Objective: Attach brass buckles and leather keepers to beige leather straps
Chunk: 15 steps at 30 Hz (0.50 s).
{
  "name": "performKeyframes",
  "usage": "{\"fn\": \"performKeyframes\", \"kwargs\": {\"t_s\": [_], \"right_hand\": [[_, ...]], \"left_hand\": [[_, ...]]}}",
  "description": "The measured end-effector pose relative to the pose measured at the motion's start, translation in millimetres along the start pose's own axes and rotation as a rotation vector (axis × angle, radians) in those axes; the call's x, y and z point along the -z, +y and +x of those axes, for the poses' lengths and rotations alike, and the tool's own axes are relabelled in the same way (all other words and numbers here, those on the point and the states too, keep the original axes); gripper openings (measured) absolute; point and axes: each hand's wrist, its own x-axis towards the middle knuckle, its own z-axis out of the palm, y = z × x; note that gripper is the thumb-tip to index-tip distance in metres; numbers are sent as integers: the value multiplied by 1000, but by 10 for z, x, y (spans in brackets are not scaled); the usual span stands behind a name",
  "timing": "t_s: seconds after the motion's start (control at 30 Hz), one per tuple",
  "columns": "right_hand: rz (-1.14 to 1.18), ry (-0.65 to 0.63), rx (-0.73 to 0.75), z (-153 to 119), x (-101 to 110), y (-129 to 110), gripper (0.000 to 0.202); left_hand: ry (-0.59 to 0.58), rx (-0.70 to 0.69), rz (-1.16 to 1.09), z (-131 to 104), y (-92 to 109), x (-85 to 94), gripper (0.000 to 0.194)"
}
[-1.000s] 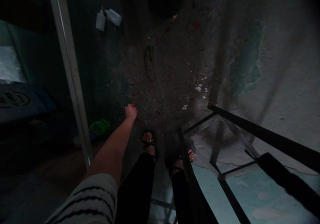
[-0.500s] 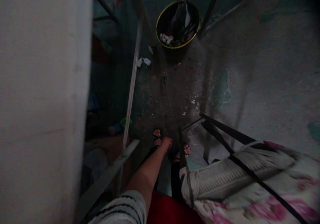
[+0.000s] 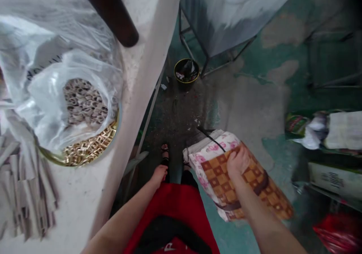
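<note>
My right hand (image 3: 239, 160) grips the upper part of a padded seat cushion (image 3: 217, 182), which has a brown checkered cover and a pink-flowered side. A dark strap crosses the cushion, which rests on a dark-framed seat at my right. My left hand (image 3: 160, 174) hangs low beside my red apron (image 3: 175, 208), fingers curled; whatever may be inside them is hidden. On the white table to my left, a clear plastic bag (image 3: 48, 106) of small beige loops (image 3: 86, 105) sits over a round dish of gold metal buckles (image 3: 87, 146).
Grey fabric strips (image 3: 26, 190) lie on the white table (image 3: 76, 205), near a dark brown cylinder (image 3: 113, 16). A large grey tub (image 3: 217, 27) stands on a metal frame ahead. Below it is a yellow-rimmed bucket (image 3: 186, 79). Bags and packages (image 3: 343, 129) are at the right.
My view has risen and widened, bringing the tabletop and grey tub into sight. My right hand now shows on the cushion. My left hand stays low with curled fingers.
</note>
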Motion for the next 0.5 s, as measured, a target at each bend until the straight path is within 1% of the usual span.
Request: {"fn": "performKeyframes", "kwargs": {"t_s": [0.07, 0.13, 0.17, 0.23, 0.27, 0.3, 0.37, 0.43, 0.5], "right_hand": [[15, -82, 58, -327, 87, -51, 53], [58, -203, 163, -704, 133, -45, 55], [66, -222, 182, -889, 143, -17, 54], [96, -276, 203, -1219, 155, 86, 54], [116, -310, 202, -1358, 163, 156, 54], [131, -340, 193, -1480, 176, 232, 53], [141, -375, 148, -1675, 221, 397, 50], [120, -364, 64, -1817, 292, 567, 49], [95, -331, -54, -1909, 379, 738, 50]], "left_hand": [[29, -51, 40, -397, -244, 112, 23], [64, -120, 80, -725, -445, 303, 16], [82, -165, 101, -860, -525, 437, 14], [118, -267, 158, -1071, -640, 784, 14], [163, -379, 256, -1151, -675, 986, 17], [227, -460, 350, -1217, -695, 1193, 19], [337, -546, 487, -1316, -702, 1580, 24], [370, -556, 612, -1383, -693, 1873, 26], [403, -522, 719, -1431, -703, 2039, 28]]}}
